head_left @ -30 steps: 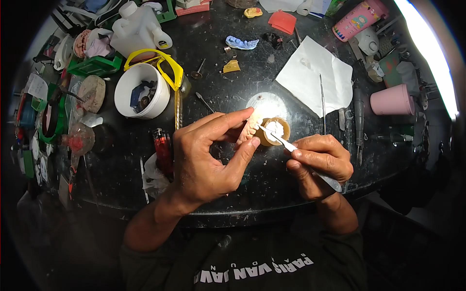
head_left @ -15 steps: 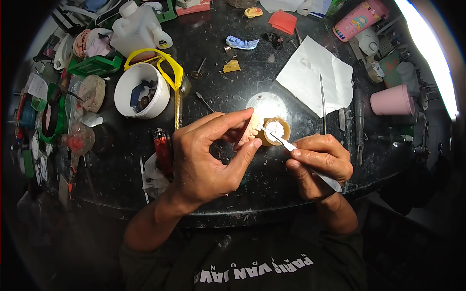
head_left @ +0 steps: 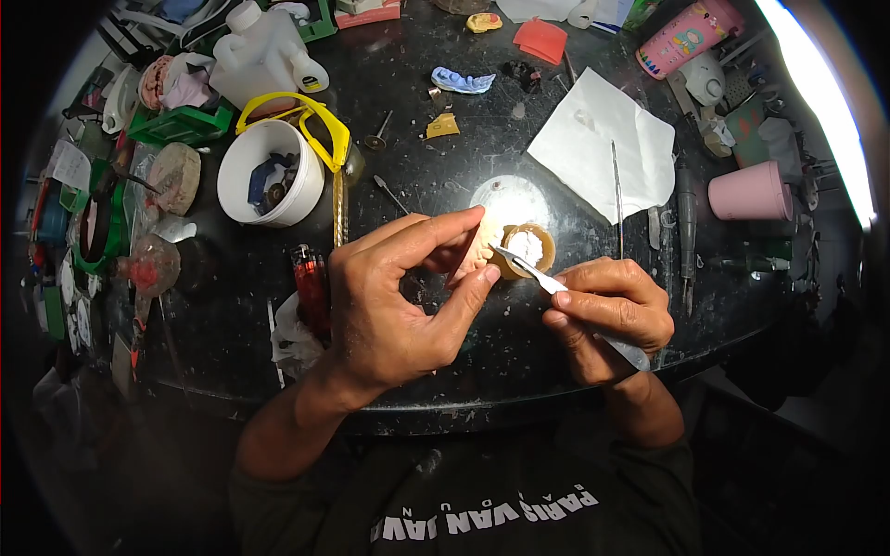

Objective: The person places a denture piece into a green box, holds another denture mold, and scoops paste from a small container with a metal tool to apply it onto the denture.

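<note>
1. Shifted slightly vs. prior frame: rt hand (head_left: 616,308), pinching spatula (head_left: 543,277), re-angled at dental cast (head_left: 479,250); work's prob. on that edge.
2. Lt hand (head_left: 389,301): thumb + fingers grip cast, facing rt hand.
3. Cup (head_left: 549,250) w/ white stuff (head_left: 526,245): btwn hands, slightly fwd.

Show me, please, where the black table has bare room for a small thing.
Nearly bare: the near strip of table between left hand and right hand, below the brown cup in view; also a smaller, specked patch between the blue mould and white paper. Crowded: the left side, around the white bucket and jug.
</note>
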Demonstrator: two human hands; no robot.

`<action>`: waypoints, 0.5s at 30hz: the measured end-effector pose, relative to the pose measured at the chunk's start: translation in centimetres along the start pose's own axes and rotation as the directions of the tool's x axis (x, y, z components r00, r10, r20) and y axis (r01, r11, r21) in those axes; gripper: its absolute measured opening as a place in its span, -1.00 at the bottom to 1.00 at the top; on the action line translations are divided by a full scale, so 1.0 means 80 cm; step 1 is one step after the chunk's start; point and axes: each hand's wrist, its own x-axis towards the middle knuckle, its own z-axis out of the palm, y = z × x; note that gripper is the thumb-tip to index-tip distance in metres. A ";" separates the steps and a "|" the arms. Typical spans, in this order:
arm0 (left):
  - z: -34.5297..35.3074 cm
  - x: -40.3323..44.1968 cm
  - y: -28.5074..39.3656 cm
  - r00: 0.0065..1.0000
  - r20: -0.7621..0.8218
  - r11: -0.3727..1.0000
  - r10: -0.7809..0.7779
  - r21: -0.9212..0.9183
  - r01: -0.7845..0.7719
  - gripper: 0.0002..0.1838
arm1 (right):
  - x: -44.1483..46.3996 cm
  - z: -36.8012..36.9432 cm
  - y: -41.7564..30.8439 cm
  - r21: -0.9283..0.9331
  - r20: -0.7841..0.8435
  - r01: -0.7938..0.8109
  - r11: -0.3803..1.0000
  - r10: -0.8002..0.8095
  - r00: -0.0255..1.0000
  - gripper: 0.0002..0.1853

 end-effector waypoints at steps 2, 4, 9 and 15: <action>0.000 0.000 0.000 1.000 -0.001 1.000 0.001 -0.003 -0.001 -0.54 | 0.001 0.000 -0.001 0.004 0.003 0.003 1.000 -0.003 1.000 -0.65; 0.000 0.000 -0.002 1.000 -0.005 1.000 0.006 -0.006 -0.006 -0.54 | 0.000 -0.001 0.000 0.008 0.008 0.008 1.000 -0.008 1.000 -0.65; 0.000 -0.001 -0.002 1.000 -0.005 1.000 0.001 -0.006 -0.001 -0.54 | 0.000 -0.001 -0.001 0.031 0.002 0.007 0.999 -0.007 1.000 -0.64; 0.000 0.000 -0.001 1.000 -0.003 1.000 -0.008 -0.010 0.008 -0.55 | 0.000 -0.002 -0.002 0.044 0.011 -0.001 0.999 0.000 1.000 -0.65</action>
